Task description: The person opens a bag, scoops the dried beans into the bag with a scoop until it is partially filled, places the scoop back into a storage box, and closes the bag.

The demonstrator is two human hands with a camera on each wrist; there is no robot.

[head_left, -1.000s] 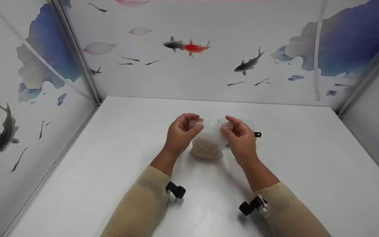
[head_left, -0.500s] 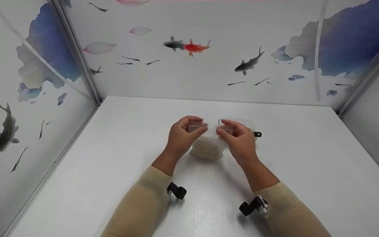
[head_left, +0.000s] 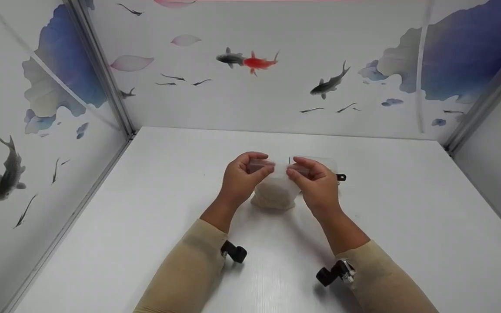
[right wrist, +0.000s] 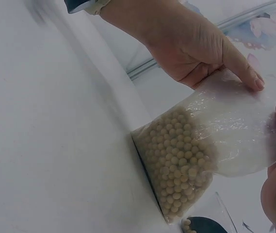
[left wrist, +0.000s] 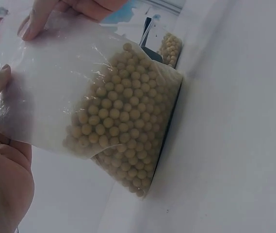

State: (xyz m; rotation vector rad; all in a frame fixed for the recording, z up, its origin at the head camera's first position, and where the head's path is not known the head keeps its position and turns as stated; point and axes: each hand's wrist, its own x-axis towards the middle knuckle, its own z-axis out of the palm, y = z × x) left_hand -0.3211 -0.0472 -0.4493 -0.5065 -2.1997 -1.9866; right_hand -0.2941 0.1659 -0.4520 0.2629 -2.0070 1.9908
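A clear zip bag (head_left: 273,193) partly filled with round beige beans, which look like soybeans (left wrist: 123,107), stands upright on the table. My left hand (head_left: 241,176) pinches the left part of the bag's top edge between thumb and fingers. On the other side, my right hand (head_left: 319,187) pinches the right part. The bag's upper portion is free of beans and stretches between both hands. Whether its zip is sealed cannot be made out. Behind the bag stands a clear container (head_left: 324,163), with a dark scoop (left wrist: 151,54) and more beans in it, partly hidden by my right hand.
The white table (head_left: 181,174) extends around the bag and the container. White panels (head_left: 268,104) printed with fish and blue leaves enclose it at the back and sides. A black camera (head_left: 235,252) is strapped to my left wrist, and another camera (head_left: 333,274) to my right.
Both hands have come slightly closer together and a little lower along the bag's top edge. In the last half second they have barely moved. The bag's base stays put.
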